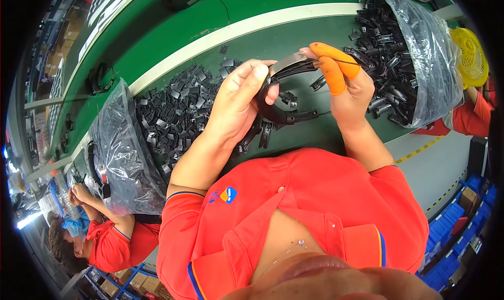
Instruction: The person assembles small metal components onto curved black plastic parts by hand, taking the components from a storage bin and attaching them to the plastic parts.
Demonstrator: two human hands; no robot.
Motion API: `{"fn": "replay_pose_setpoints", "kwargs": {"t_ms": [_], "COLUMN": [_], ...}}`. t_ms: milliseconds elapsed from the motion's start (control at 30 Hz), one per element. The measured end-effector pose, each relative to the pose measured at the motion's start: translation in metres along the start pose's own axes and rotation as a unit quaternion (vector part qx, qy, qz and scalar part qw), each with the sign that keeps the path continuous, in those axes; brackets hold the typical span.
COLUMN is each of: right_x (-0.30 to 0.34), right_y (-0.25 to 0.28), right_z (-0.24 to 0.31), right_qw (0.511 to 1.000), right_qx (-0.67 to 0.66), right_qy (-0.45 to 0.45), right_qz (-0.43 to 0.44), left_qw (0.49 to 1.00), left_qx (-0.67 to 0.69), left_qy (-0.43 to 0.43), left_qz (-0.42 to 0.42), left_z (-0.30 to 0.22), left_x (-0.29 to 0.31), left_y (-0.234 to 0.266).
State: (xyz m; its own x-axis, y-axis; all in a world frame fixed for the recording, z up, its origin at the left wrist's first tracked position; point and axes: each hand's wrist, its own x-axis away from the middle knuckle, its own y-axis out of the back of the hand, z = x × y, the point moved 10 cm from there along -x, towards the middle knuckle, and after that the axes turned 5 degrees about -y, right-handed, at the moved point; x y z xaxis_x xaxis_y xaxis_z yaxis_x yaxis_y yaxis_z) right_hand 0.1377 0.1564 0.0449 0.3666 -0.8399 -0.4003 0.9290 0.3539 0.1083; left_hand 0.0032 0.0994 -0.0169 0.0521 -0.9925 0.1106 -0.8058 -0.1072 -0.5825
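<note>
Both my hands are raised over the green work table around a curved black headphone headband (276, 114) with a silver-grey strip along its top. My left hand (236, 92) grips its left side, thumb pressed on the outer curve. On my right hand (350, 92), orange finger cots cover two fingers, which pinch the headband's right part near a thin dark wire. Whether that wire belongs to the headband, I cannot tell. Below it, several small black clip-like parts (265, 136) lie on the table, partly hidden by the headband.
A large pile of small black plastic pieces (173, 103) spills from a clear bag (118, 147) on the left. At right, another clear bag (428, 58) holds black curved parts. Beyond a pale rail (210, 42) runs a green belt (152, 32). A co-worker (118, 247) works at far left.
</note>
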Motion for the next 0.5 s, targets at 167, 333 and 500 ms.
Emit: {"fn": "replay_pose_setpoints", "kwargs": {"t_ms": [167,333,500], "right_x": [0.004,-0.003,-0.002], "right_y": [0.005,0.001,-0.009], "right_z": [-0.013,-0.020,-0.028], "right_qw": [0.999,0.992,0.977], "right_qx": [-0.031,-0.064,-0.146], "right_qy": [-0.025,-0.109,-0.153], "right_qz": [-0.021,-0.018,0.001], "left_qw": [1.000,0.998,0.996], "left_qx": [-0.016,-0.034,-0.027], "left_qy": [-0.012,-0.038,-0.085], "left_qz": [0.012,0.035,0.009], "left_z": [-0.001,-0.005,-0.011], "left_x": [-0.001,0.001,0.002], "left_y": [-0.004,-0.008,-0.001]}}
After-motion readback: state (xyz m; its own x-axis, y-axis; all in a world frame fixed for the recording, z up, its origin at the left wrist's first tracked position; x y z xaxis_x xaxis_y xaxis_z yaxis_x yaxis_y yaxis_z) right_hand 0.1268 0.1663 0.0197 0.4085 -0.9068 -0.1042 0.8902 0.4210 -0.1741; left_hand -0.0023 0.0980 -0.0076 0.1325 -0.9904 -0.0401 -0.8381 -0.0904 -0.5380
